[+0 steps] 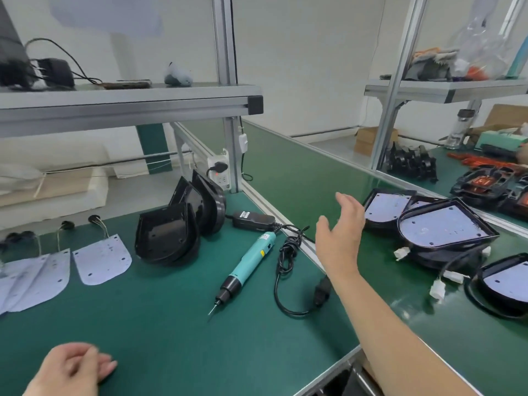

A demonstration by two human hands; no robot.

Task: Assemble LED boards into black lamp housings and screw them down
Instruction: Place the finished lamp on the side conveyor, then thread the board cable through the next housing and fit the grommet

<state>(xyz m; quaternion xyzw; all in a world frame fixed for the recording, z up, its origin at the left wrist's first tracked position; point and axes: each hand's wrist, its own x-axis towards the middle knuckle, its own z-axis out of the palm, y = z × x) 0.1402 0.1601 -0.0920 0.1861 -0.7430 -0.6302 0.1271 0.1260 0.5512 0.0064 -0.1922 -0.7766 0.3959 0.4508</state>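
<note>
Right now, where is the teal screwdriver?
Head view, centre: the teal screwdriver lies on the green mat, between the empty black housings at left and the coiled cord at right.

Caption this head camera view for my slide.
Right hand open near assembled lamp housings; teal screwdriver lies on the green bench.

On the desk (148, 324) the LED boards (101, 260) lie at the left, with the empty housings (168, 235) just to their right, some leaning behind the front one. Right of these lies the screwdriver (249, 260), with its power adapter (251, 220) behind it and the coiled cable (288, 252) beside it. Along the desk's right edge runs the belt (300, 172), which carries the filled housings (448, 224). A shelf (128, 102) spans above the desk's rear.
</note>
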